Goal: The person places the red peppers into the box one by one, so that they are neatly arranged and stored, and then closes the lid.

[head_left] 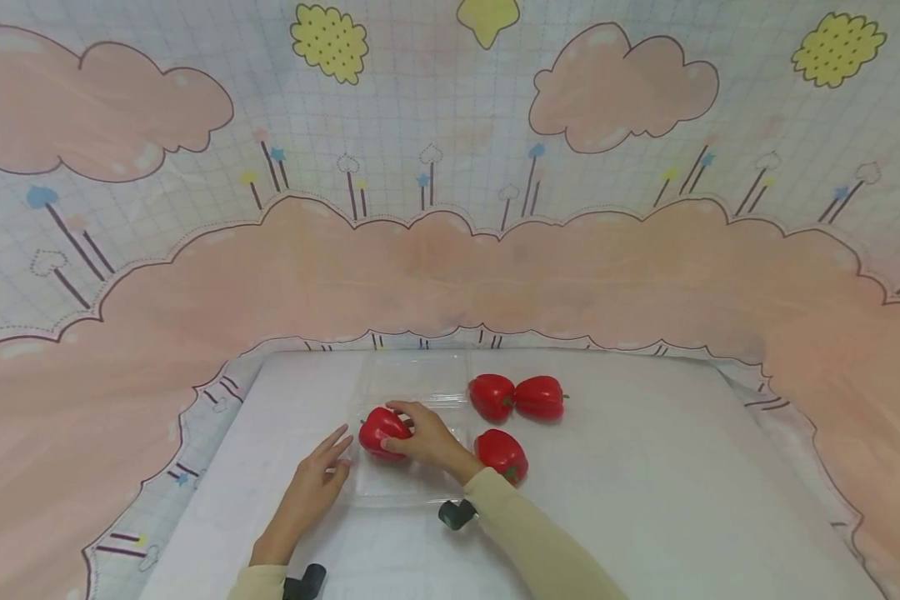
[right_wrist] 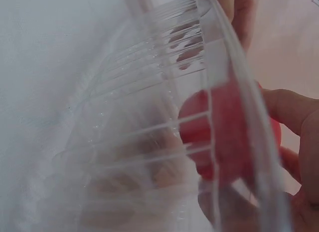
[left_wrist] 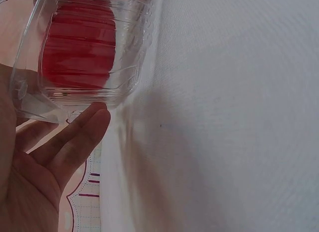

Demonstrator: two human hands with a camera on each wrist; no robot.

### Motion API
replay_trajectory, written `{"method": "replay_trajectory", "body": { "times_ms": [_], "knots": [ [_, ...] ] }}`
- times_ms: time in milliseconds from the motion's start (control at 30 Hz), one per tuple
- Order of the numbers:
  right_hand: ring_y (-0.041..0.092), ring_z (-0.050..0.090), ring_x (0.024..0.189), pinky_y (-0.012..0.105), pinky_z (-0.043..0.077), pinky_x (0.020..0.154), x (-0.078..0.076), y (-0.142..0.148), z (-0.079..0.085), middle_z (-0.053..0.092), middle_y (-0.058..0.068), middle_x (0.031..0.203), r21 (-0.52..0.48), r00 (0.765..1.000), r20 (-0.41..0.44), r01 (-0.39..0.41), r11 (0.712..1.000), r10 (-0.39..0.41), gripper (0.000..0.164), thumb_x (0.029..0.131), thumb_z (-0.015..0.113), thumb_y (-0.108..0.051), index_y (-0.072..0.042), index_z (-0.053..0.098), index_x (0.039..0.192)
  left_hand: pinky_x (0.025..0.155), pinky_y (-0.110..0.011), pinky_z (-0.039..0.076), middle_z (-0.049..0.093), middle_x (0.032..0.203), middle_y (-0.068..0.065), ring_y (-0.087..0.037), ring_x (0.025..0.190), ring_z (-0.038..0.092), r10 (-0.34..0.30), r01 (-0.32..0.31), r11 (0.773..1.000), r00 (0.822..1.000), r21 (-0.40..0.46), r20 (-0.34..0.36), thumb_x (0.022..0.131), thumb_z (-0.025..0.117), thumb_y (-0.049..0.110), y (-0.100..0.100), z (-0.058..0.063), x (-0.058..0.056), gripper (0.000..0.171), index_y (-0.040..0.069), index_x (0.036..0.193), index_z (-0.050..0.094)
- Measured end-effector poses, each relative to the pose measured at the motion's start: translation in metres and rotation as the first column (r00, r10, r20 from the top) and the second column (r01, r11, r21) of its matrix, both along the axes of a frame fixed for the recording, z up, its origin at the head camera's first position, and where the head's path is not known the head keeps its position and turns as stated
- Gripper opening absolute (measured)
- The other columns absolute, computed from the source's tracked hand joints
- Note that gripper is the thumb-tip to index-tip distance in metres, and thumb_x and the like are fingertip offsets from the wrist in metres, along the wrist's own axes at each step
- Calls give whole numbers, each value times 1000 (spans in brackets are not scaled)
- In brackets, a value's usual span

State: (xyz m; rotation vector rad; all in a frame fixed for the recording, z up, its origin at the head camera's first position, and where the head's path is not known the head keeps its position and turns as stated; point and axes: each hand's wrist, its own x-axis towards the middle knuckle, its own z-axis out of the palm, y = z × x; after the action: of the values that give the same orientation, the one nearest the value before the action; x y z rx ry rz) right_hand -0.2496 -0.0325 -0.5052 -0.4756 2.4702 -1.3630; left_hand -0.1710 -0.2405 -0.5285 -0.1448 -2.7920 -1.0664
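A clear plastic clamshell box [head_left: 390, 498] lies on the table with its lid [head_left: 412, 367] folded back on the far side. My right hand [head_left: 431, 437] grips a red bell pepper [head_left: 381, 432] over the left part of the tray, thumb on the near side and fingers on the far side. In the right wrist view the pepper [right_wrist: 227, 134] shows through the clear wall. My left hand [head_left: 317, 483] is at the box's left side; in the left wrist view its straight fingers [left_wrist: 82, 137] are against or very near the box's edge, holding nothing.
Right of the box lie three more red bell peppers: two end to end at the back [head_left: 491, 397] [head_left: 540, 398], and another pepper [head_left: 501, 454] nearer, beside my right forearm. A white cover spreads over the table [head_left: 645, 483]. Behind hangs a cloud-printed cloth [head_left: 495, 275].
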Motion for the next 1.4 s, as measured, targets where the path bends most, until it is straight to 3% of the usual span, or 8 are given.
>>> {"method": "replay_trajectory", "body": {
  "times_ms": [333, 600, 1400],
  "knots": [
    [22, 58, 121, 39, 57, 96, 0, 2, -1, 62, -1, 132, 1, 1000, 0, -3, 1000, 3, 55, 85, 77, -27, -25, 55, 135, 87, -39, 60, 44, 153, -13, -32, 108, 68, -5, 5, 1000, 1000, 0, -1, 93, 61, 7, 0, 0, -2, 46, 4, 139, 55],
    [17, 60, 113, 32, 59, 93, 3, 2, -2, 63, -5, 127, 19, 999, -16, 28, 999, -27, 55, 83, 79, -28, -27, 57, 133, 85, -39, 61, 43, 153, -15, -33, 109, 68, -4, 4, 1000, 1000, -10, -10, 94, 61, 6, 0, 1, -1, 46, 3, 139, 54],
    [23, 56, 123, 39, 58, 95, 2, 11, 3, 60, 0, 134, 19, 1000, 11, 22, 1000, -22, 56, 86, 75, -27, -24, 55, 137, 85, -39, 61, 45, 153, -14, -32, 105, 69, 6, -6, 1000, 1000, -8, -12, 93, 62, 6, 3, 2, -1, 45, 1, 138, 55]
  ]
}}
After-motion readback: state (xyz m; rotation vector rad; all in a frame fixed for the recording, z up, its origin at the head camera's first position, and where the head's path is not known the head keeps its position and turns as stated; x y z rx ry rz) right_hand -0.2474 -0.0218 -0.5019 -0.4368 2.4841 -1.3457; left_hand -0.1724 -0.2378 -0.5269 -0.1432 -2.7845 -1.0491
